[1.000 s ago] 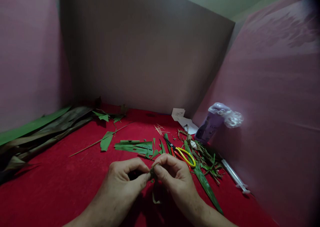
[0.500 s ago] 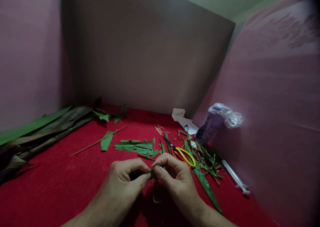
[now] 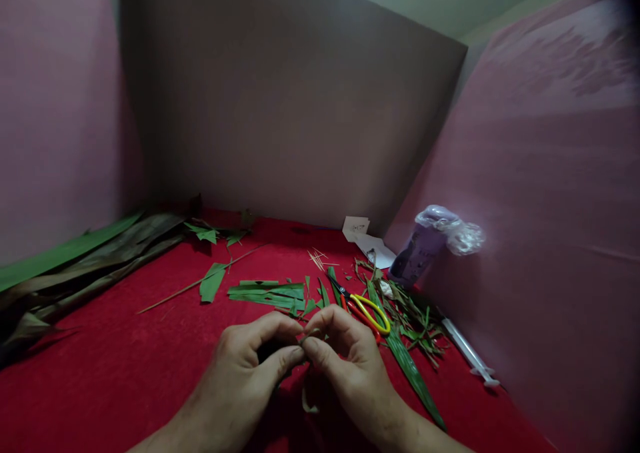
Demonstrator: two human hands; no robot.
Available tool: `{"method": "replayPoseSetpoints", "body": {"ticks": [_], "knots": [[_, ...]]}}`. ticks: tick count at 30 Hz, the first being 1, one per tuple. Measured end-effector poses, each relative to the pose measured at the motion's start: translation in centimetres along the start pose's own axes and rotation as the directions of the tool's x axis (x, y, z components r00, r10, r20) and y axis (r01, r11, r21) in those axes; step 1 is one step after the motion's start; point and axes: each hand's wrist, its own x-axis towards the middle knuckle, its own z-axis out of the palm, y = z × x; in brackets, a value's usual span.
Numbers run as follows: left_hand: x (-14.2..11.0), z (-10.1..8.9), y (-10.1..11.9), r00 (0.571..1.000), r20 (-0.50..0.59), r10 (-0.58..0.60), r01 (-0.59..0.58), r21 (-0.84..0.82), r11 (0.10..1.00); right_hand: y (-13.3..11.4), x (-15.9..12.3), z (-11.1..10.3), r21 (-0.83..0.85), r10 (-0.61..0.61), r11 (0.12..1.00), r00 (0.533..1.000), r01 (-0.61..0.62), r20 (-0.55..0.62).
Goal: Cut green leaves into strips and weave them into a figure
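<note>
My left hand [image 3: 250,366] and my right hand [image 3: 345,360] meet low in the middle of the view, fingertips pinched together on a small folded leaf strip [image 3: 306,400]. Its loose end curls down between my wrists. The pinched part is mostly hidden by my fingers. Just beyond my right hand lie scissors with yellow and red handles [image 3: 367,310]. Cut green leaf pieces [image 3: 267,293] lie just beyond my left hand.
Red cloth [image 3: 125,366] covers the surface. Long green and dried leaves [image 3: 75,260] are piled at the left. Toothpicks [image 3: 317,258], white paper [image 3: 365,236], a purple bottle wrapped in plastic [image 3: 425,246], leaf scraps [image 3: 410,320] and a syringe [image 3: 470,353] lie at the right. Boards wall the sides.
Both hands have stayed together and shifted slightly, the fingers working on the leaf strip. Its hanging end sits a little lower and more to the left.
</note>
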Motion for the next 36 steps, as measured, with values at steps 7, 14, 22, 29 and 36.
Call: {"method": "replayPoseSetpoints", "body": {"ticks": [7, 14, 22, 29, 36], "knots": [[0.2, -0.1, 0.1, 0.995, -0.083, -0.053, 0.045, -0.086, 0.995, -0.1, 0.0, -0.1, -0.132, -0.070, 0.989, 0.997, 0.067, -0.015], [0.2, -0.2, 0.3, 0.979, -0.162, -0.126, 0.091, -0.206, 0.974, 0.0, 0.0, 0.2, -0.108, -0.002, 0.994, 1.000, 0.001, -0.003], [0.0, -0.6, 0.3, 0.946, -0.081, 0.315, -0.310, 0.063, 0.949, -1.0, 0.0, -0.4, -0.298, -0.356, 0.891, 0.934, 0.343, 0.013], [-0.5, -0.9, 1.6, 0.605, 0.052, 0.795, -0.707, 0.494, 0.506, -1.8, -0.3, -0.5, -0.342, -0.592, 0.737, 0.801, 0.584, 0.090], [-0.8, -1.2, 0.7, 0.560, 0.064, 0.826, -0.712, 0.546, 0.441, -1.6, -0.6, -0.5, -0.360, -0.649, 0.678, 0.752, 0.641, 0.117]]}}
